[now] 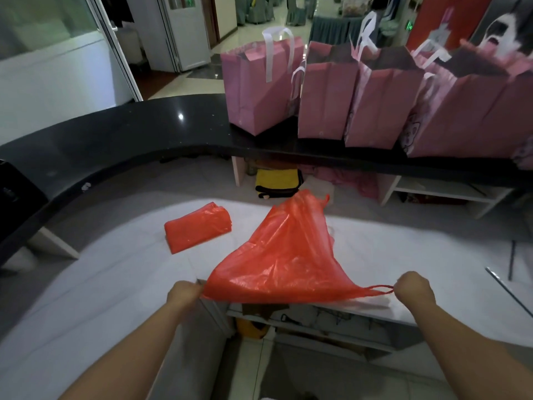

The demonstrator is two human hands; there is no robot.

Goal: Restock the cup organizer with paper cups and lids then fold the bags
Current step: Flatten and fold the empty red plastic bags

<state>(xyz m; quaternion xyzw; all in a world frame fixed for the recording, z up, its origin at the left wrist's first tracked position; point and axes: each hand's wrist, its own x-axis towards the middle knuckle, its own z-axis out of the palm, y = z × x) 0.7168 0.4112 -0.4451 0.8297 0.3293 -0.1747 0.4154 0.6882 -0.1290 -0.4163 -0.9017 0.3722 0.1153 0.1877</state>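
Already you held the red bag [285, 255] stretched between both fists over the white desk [101, 278]: left hand [184, 294] pinching one corner, right hand [411, 287] gripping the handle loop, its long edge running side to side, folded pile [197, 229] lying ahead-left.

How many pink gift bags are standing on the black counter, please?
4 in a row along the black counter: the leftmost pink bag, the second bag, the third bag and the rightmost bag. More may stand beyond the right frame edge.
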